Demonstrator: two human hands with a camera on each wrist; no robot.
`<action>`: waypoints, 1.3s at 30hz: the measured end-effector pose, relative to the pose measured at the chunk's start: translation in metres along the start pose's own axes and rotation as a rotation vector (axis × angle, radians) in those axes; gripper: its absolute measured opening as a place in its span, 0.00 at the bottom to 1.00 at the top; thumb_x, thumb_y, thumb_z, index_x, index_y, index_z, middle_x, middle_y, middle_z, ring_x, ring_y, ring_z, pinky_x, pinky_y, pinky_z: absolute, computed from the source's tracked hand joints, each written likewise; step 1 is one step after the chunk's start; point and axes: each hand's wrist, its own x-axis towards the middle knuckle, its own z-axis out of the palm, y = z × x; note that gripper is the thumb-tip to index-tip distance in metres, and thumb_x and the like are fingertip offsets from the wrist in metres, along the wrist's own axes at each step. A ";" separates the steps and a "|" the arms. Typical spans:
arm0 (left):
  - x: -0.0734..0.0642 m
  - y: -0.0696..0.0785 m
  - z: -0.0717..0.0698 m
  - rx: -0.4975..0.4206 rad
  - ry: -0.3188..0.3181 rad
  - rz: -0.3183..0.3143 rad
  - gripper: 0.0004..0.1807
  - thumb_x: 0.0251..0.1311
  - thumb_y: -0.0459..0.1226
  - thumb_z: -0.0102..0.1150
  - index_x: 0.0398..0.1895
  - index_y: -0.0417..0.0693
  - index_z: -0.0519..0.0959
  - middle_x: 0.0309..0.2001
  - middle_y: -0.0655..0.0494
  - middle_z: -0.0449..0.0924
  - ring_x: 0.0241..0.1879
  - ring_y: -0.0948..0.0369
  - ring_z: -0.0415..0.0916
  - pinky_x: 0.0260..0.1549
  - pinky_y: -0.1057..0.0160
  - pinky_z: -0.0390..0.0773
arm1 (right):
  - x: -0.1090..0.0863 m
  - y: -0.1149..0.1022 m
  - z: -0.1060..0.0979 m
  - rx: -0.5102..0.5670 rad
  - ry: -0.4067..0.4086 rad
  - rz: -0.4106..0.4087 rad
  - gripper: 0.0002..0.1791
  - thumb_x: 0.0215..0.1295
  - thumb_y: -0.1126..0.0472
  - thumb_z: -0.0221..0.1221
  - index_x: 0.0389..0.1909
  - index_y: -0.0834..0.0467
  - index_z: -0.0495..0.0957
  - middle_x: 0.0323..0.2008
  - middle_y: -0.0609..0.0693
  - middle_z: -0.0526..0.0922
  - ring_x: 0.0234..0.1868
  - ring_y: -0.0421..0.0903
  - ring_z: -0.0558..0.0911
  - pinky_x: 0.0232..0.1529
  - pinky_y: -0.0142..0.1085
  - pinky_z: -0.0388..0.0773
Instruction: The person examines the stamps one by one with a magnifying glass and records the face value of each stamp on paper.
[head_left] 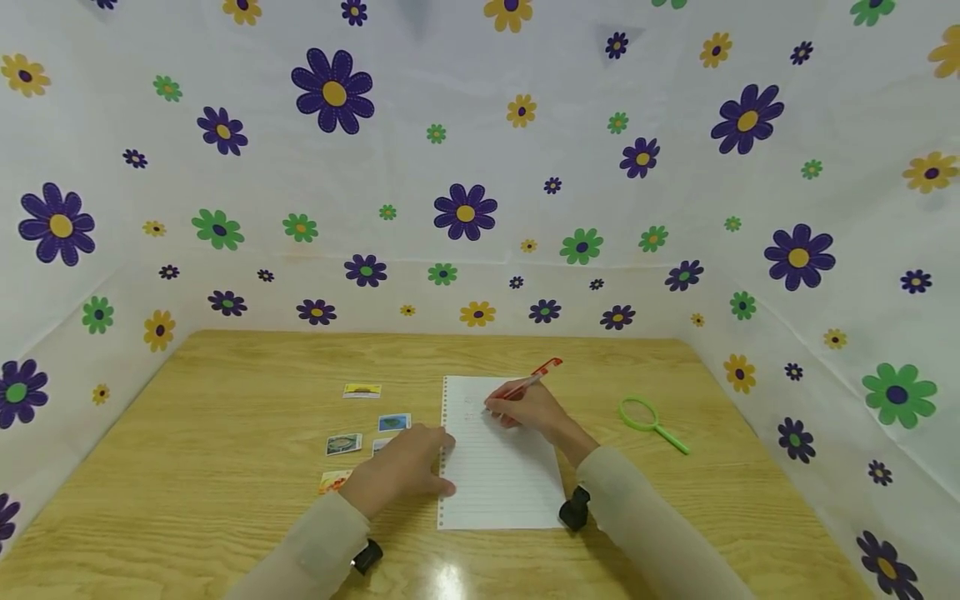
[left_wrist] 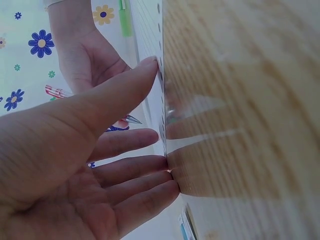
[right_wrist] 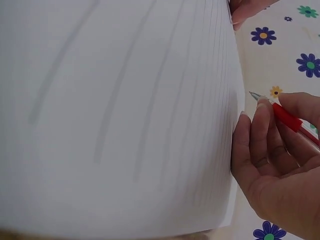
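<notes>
A lined sheet of paper (head_left: 498,483) with punched holes down its left edge lies on the wooden table. My right hand (head_left: 525,406) pinches a red pen (head_left: 545,368) near its tip, over the upper part of the sheet, where faint writing shows. In the right wrist view the pen's metal tip (right_wrist: 254,94) stands out past the fingers, and the side of the hand rests on the paper. My left hand (head_left: 412,462) touches the sheet's left edge with thumb and fingertips, its fingers fairly straight in the left wrist view.
Left of the sheet lie several small picture cards, among them a yellow one (head_left: 362,391), a blue one (head_left: 394,422) and a green one (head_left: 344,443). A green magnifying glass (head_left: 673,440) lies to the right. Flower-printed white sheeting (head_left: 405,167) surrounds the table.
</notes>
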 end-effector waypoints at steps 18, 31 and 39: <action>-0.002 0.001 -0.001 0.012 -0.010 -0.013 0.34 0.50 0.44 0.81 0.59 0.39 0.80 0.62 0.41 0.81 0.64 0.43 0.76 0.66 0.43 0.75 | -0.003 0.000 0.003 0.002 0.033 0.027 0.09 0.63 0.57 0.70 0.39 0.58 0.89 0.29 0.48 0.89 0.26 0.40 0.82 0.33 0.29 0.81; -0.003 0.005 -0.003 0.017 -0.005 -0.010 0.34 0.50 0.43 0.81 0.59 0.38 0.81 0.62 0.40 0.81 0.65 0.42 0.76 0.65 0.44 0.76 | 0.000 0.002 0.005 -0.009 0.057 0.040 0.06 0.64 0.60 0.70 0.37 0.59 0.88 0.28 0.48 0.87 0.26 0.39 0.81 0.30 0.28 0.79; -0.001 0.004 -0.001 0.023 -0.005 -0.007 0.34 0.50 0.44 0.81 0.60 0.39 0.80 0.61 0.40 0.81 0.63 0.43 0.77 0.64 0.44 0.76 | 0.000 0.002 0.001 -0.120 0.012 0.013 0.05 0.62 0.58 0.71 0.35 0.55 0.89 0.27 0.45 0.88 0.27 0.38 0.80 0.28 0.28 0.74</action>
